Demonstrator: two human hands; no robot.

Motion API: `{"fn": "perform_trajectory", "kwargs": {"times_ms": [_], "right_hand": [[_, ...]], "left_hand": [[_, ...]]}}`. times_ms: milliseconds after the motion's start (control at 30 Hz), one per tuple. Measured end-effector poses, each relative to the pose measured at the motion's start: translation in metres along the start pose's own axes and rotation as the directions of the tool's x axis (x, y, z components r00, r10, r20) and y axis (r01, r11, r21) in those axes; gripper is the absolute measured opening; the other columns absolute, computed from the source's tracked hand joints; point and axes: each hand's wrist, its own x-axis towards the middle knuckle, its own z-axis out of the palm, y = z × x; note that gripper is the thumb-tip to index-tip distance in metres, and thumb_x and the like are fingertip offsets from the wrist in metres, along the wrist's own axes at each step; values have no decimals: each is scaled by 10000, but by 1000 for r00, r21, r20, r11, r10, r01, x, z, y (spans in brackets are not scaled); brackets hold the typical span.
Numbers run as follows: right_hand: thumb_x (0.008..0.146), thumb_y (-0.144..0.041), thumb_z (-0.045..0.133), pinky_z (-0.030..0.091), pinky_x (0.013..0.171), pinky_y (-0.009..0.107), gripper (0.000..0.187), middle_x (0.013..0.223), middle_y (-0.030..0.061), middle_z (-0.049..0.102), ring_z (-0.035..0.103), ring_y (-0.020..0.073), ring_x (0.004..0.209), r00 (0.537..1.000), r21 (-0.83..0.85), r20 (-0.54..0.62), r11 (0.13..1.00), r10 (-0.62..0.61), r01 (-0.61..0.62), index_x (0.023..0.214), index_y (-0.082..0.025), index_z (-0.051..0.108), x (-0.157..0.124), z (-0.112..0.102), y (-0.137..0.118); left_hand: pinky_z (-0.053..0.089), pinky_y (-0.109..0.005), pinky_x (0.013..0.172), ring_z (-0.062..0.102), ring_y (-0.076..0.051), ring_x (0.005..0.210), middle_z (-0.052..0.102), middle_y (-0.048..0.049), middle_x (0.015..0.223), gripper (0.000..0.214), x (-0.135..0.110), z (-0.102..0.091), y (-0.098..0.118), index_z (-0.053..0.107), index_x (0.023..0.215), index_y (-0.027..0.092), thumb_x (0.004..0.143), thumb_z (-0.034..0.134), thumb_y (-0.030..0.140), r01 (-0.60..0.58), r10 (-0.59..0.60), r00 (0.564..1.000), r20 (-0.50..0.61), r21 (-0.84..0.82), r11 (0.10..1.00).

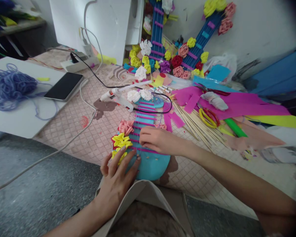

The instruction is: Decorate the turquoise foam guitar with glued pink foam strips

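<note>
A turquoise foam guitar shape [151, 164] with pink strips and thin strings lies in front of me on a checked mat. Paper flowers sit on it: yellow [121, 141], pink [126, 126] and white [139, 95]. My left hand [117, 176] rests flat on its lower left edge, fingers spread, beside the yellow flower. My right hand [158, 140] lies across the middle of the shape, fingers curled and pressed down on the strings and pink strips.
A white glue gun [114, 96] with a black cord lies just behind the shape. Wooden skewers [199, 126], yellow-handled scissors [208, 118], pink and blue foam sheets and two finished guitars lie right and behind. A phone [64, 86] and purple yarn [11, 87] sit on a white board at left.
</note>
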Motion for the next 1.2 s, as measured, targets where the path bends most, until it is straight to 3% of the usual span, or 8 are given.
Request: {"fn": "perform_trajectory", "kwargs": {"times_ms": [333, 567, 767, 967, 1200], "right_hand": [[924, -177, 484, 437, 804, 300, 107, 928, 49, 539, 525, 169, 903, 1000, 58, -23, 998, 4, -3, 882, -153, 579, 6, 2, 5], [915, -164, 494, 444, 812, 307, 93, 925, 48, 541, 526, 170, 902, 1000, 70, -25, 998, 9, -7, 872, -153, 577, 7, 3, 6], [913, -166, 493, 443, 813, 316, 86, 924, 49, 542, 525, 176, 901, 1000, 79, -29, 997, 6, -4, 873, -162, 569, 8, 5, 9], [909, -161, 495, 439, 807, 314, 85, 917, 51, 543, 526, 178, 891, 999, 92, -34, 996, 6, -3, 864, -166, 567, 8, 5, 10], [915, -175, 496, 431, 799, 304, 90, 926, 50, 546, 521, 174, 895, 1000, 77, -31, 997, 1, 1, 870, -167, 574, 9, 6, 11]], "left_hand": [[154, -427, 1148, 366, -260, 1328, 580, -28, 1293, 326, -3, 1, -5, 601, 1196, 286, 935, 453, 415, -23, 23, 1000, 9, -70, 997], [169, -380, 1166, 431, -199, 1288, 656, 44, 1197, 82, -8, -4, -3, 623, 930, 252, 901, 558, 293, 53, -53, 999, 4, -134, 990], [138, -420, 1160, 418, -206, 1293, 664, 33, 1197, 133, -7, -5, -4, 611, 878, 242, 930, 505, 304, 15, -17, 1000, -8, -156, 988], [92, -424, 1162, 306, -212, 1373, 607, 26, 1290, 61, -4, -11, -6, 566, 862, 235, 905, 533, 207, -5, 18, 994, 110, -116, 993], [113, -461, 1155, 323, -239, 1372, 637, 27, 1248, 82, -3, -6, -4, 575, 849, 235, 912, 523, 235, 70, -48, 992, 120, -183, 981]]}}
